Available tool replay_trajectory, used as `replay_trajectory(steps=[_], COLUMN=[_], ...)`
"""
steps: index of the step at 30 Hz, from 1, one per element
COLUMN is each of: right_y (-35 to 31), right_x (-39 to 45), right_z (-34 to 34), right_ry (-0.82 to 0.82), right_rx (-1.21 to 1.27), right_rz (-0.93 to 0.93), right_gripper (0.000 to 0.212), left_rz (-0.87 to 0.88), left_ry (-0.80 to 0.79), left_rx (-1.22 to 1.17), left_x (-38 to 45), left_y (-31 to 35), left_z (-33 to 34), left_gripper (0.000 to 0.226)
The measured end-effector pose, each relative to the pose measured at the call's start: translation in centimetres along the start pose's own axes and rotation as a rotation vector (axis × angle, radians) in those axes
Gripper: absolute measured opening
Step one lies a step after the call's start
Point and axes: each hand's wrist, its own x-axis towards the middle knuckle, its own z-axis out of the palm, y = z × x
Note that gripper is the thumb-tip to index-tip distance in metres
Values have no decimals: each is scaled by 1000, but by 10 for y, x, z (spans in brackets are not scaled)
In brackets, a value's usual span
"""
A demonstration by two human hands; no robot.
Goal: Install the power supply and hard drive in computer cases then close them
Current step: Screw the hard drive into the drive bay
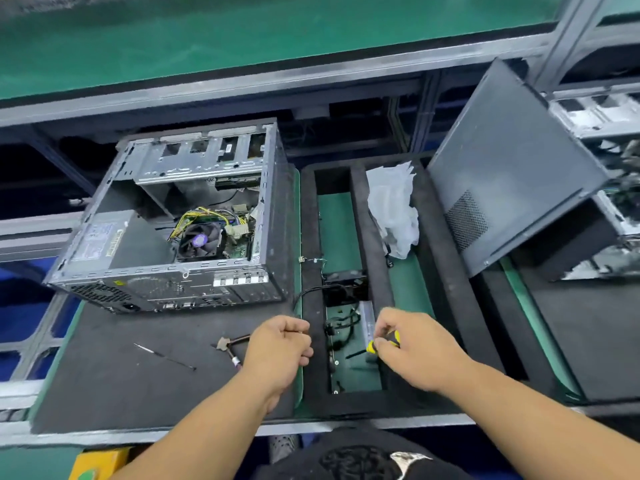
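Observation:
An open computer case [166, 216] lies on its side on the dark mat [121, 375], with the power supply [104, 237] seated at its left and yellow cables near the fan. Its grey side panel [512, 161] leans upright at the right. My right hand [412, 351] grips a yellow-and-black screwdriver [381, 344] over the foam tray's near compartment. My left hand [280, 348] is curled beside the tray's left wall; whether it holds something small I cannot tell. A silvery part [367, 320] lies in the compartment under my right hand.
The black foam tray [367, 244] holds black cables, a fan and a crumpled plastic bag [394, 209]. A thin metal tool [162, 356] and a short cable with connector [232, 346] lie on the mat. More cases stand at the far right.

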Motion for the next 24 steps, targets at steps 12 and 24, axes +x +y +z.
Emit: replay_trajectory(steps=[12,24], right_y=[-5,-14], right_x=[12,14], right_z=[41,36], right_ry=[26,1], right_rx=[-184,-184], right_rz=[-92,-109], right_gripper=[11,10], left_rz=[47,93], left_ry=[37,27], left_rx=[69,103], left_x=[-2,4], left_y=[-14,-16], left_z=[0,5], left_gripper=[20,22])
